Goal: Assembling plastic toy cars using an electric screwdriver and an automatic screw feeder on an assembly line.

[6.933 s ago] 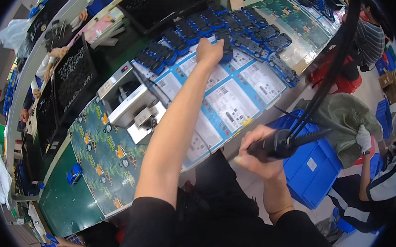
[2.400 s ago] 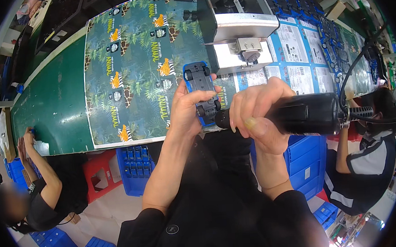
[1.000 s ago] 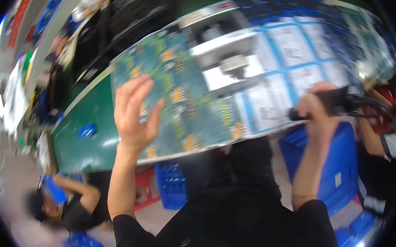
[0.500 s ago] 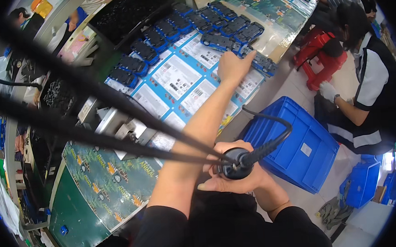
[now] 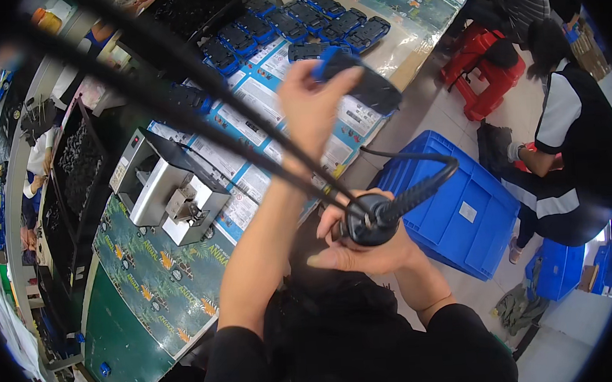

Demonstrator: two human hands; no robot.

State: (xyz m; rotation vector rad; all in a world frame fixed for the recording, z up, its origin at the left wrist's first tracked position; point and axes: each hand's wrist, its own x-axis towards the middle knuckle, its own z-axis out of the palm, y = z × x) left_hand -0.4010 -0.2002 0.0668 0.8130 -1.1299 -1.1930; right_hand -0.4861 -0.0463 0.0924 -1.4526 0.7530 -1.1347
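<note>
My left hand [image 5: 309, 109] reaches over the table and grips a blue toy car [image 5: 366, 86] with a black underside, smeared by motion. More blue toy cars [image 5: 287, 23] lie in rows beyond it, mostly black undersides up. Close to my body, my right hand [image 5: 367, 250] is wrapped round a black corded hand tool [image 5: 372, 220], seen from its cable end. It looks like an electric screwdriver, but its tip is hidden. Dark blurred cords run from the tool to the upper left.
Blue-and-white printed sheets [image 5: 244, 163] cover the table. A silver metal device [image 5: 171, 193] stands at the left; dark trays [image 5: 77, 171] of small black parts are beyond. Right of the table stands a blue crate [image 5: 456, 209], and a person [image 5: 579, 136] sits near a red stool [image 5: 479, 72].
My left hand has lifted a toy car off the near end of the row and drawn it back toward me. My right hand still holds the tool; the view has shifted a little.
</note>
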